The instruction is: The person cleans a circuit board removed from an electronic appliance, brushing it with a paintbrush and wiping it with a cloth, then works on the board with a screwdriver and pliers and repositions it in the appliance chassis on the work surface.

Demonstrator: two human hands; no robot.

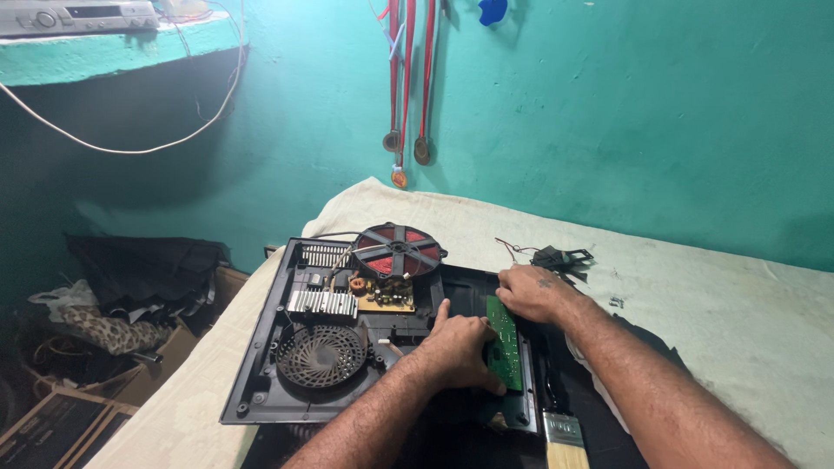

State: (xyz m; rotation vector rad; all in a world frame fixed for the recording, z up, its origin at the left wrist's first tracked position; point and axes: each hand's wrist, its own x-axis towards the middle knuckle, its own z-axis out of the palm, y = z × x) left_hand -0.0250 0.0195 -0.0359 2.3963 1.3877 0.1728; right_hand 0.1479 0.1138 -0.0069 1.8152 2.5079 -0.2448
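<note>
An opened black appliance base [261, 365] lies on a cloth-covered table. Inside it sit a round red coil [397, 249], a finned metal heatsink [322, 302], a small brown circuit board [387, 295] and a round fan grille [321, 355]. A long green circuit board [504, 343] rests along the right side of the base. My left hand [456, 352] grips its near part from the left. My right hand [532, 291] presses on its far end.
A paintbrush [563, 430] lies at the front right of the base. A small black part with red wires [560, 257] sits on the cream cloth [712, 304] behind my right hand. Medals [400, 156] hang on the green wall. Boxes and clothes [113, 321] pile up at the left.
</note>
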